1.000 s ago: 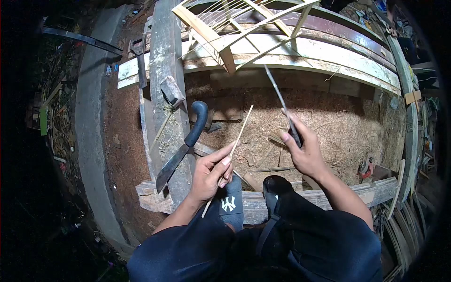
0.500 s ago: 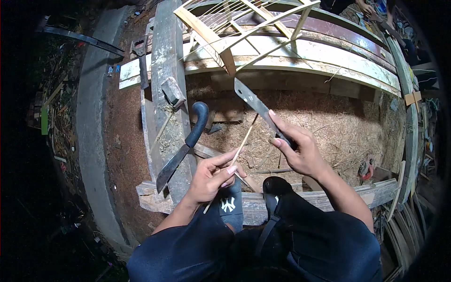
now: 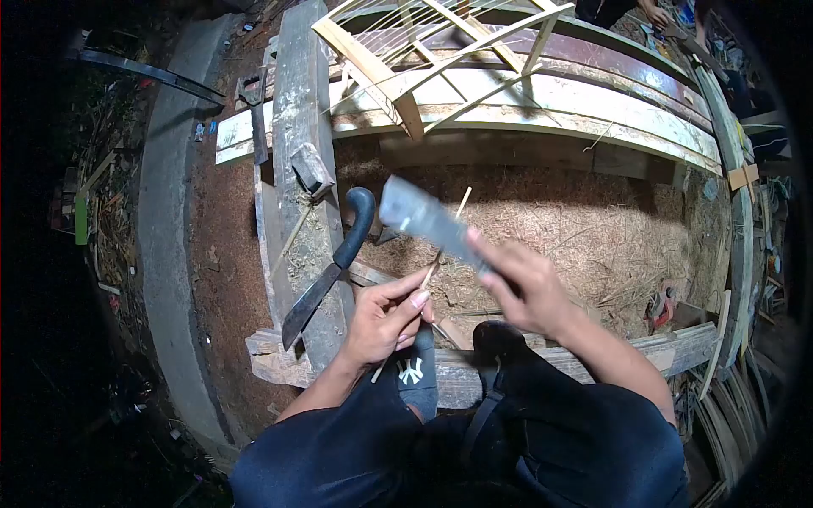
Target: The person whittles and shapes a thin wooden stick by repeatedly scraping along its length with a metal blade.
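Note:
My left hand [image 3: 383,323] pinches a thin bamboo strip [image 3: 463,204], which slants up and away between thumb and fingers, its lower end poking out below the palm. My right hand [image 3: 535,288] is wrapped round the handle of a broad, square-ended knife [image 3: 421,218]. Motion blurs the blade, which crosses in front of the strip above my left fingers; whether they touch I cannot tell. Left of my hands, a machete [image 3: 354,230] with a curved black handle rests on the weathered beam [image 3: 296,110].
A wooden frame [image 3: 394,85] strung with thin strips stands on pale planks [image 3: 610,106] at the back. A handsaw [image 3: 257,118] and a wood block [image 3: 313,168] lie at the left. Shavings cover the ground. Another person's hand [image 3: 656,14] shows at top right.
The knife has swung left and down, from right of the strip to across it, and is now blurred. The strip stands slightly more upright; my left hand has barely moved.

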Demonstrator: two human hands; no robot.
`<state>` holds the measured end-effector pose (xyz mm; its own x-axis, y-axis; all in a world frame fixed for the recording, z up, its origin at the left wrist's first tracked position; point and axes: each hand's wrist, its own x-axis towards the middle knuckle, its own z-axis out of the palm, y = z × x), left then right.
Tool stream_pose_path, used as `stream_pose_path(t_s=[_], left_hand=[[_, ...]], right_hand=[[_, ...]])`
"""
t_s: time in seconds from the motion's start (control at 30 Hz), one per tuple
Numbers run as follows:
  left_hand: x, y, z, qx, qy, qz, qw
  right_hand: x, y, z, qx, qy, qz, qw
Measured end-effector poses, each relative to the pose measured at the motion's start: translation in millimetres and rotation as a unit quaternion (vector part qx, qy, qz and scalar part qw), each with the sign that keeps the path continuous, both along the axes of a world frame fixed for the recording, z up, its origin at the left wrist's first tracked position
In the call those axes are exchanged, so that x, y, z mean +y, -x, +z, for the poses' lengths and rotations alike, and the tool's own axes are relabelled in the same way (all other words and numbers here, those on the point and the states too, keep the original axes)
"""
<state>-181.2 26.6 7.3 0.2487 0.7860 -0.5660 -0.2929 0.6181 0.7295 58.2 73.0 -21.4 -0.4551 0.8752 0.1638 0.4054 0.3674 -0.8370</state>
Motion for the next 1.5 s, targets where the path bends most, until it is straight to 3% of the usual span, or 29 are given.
stream_pose_path(t_s=[0.1, 0.13, 0.17, 0.3, 0.33, 0.37, 0.43, 0.5, 0.57, 0.63, 0.7, 0.77, 0.83, 0.9, 0.97, 1.03, 1.1, 1.13, 1.17, 1.2, 1.23, 1.27, 1.3, 1.37, 1.43, 1.5], left_hand=[[-12, 12, -26, 0.076, -0.067, -0.016, 0.995], [-6, 1, -14, 0.079, -0.058, 0.045, 0.994], [1, 10, -12, 0.07, -0.074, -0.024, 0.994], [4, 8, -15, 0.076, -0.071, 0.029, 0.994], [7, 10, -19, 0.203, -0.241, -0.029, 0.949], [6, 10, -17, 0.177, -0.19, -0.022, 0.966], [10, 6, -4, 0.126, -0.084, 0.004, 0.988], [14, 2, 0, 0.108, -0.068, 0.023, 0.992], [8, 5, -10, 0.108, -0.074, 0.019, 0.991], [3, 6, -11, 0.121, -0.134, 0.035, 0.983], [14, 6, -3, 0.11, -0.072, 0.011, 0.991], [17, 1, 0, 0.112, -0.058, 0.053, 0.991], [11, 9, -11, 0.091, -0.078, 0.021, 0.993], [6, 6, -14, 0.111, -0.098, 0.054, 0.987], [18, 7, 0, 0.098, -0.039, 0.014, 0.994], [16, 4, -2, 0.101, -0.024, 0.05, 0.993], [11, 6, -12, 0.118, -0.105, 0.056, 0.986], [5, 3, -12, 0.116, -0.063, 0.109, 0.985], [6, -1, -14, 0.141, -0.125, 0.106, 0.976], [9, 4, -11, 0.129, -0.082, 0.064, 0.986], [17, 5, 1, 0.116, -0.039, 0.024, 0.992], [14, 2, -2, 0.1, -0.049, 0.061, 0.992], [12, 3, -3, 0.099, -0.05, 0.063, 0.992], [9, 8, -11, 0.118, -0.096, 0.026, 0.988], [-7, 10, -37, 0.223, -0.257, 0.065, 0.938], [10, 5, 1, 0.109, -0.036, 0.031, 0.993]], right_hand=[[-12, 6, 15, -0.078, -0.06, 0.102, 0.99], [-11, 3, 9, -0.067, -0.04, 0.073, 0.994], [-9, 1, 2, -0.057, -0.02, 0.045, 0.997], [-5, 4, -3, -0.036, -0.009, -0.01, 0.999], [-9, 6, 10, -0.068, -0.034, 0.056, 0.995], [-11, 7, 19, -0.1, -0.057, 0.121, 0.986], [-1, 3, 12, -0.112, -0.04, 0.117, 0.986], [5, 5, -8, -0.026, -0.023, -0.051, 0.998], [-3, 4, -1, -0.013, -0.025, -0.024, 0.999], [-11, 4, 23, -0.1, -0.032, 0.132, 0.986], [-3, 2, 5, -0.109, -0.007, 0.12, 0.987], [4, 6, -13, -0.013, -0.017, -0.032, 0.999], [-3, 9, -3, 0.024, -0.023, -0.016, 0.999], [-7, 6, 22, -0.115, 0.005, 0.13, 0.985], [0, 4, 8, -0.146, 0.026, 0.12, 0.982], [5, 7, -4, -0.053, 0.003, 0.002, 0.999], [-5, 7, 13, -0.076, 0.007, 0.101, 0.992], [-5, 6, 20, -0.102, 0.008, 0.122, 0.987], [-5, 4, 22, -0.128, 0.009, 0.141, 0.982], [-2, 4, 14, -0.127, 0.01, 0.139, 0.982], [4, 6, 0, -0.061, 0.026, 0.062, 0.996], [7, 7, -7, 0.006, 0.04, -0.016, 0.999], [3, 6, -6, 0.006, 0.039, -0.014, 0.999], [-5, 4, 11, -0.06, -0.005, 0.086, 0.994], [-7, 3, 15, -0.123, -0.003, 0.136, 0.983], [7, 1, -5, 0.001, 0.058, -0.012, 0.998]])
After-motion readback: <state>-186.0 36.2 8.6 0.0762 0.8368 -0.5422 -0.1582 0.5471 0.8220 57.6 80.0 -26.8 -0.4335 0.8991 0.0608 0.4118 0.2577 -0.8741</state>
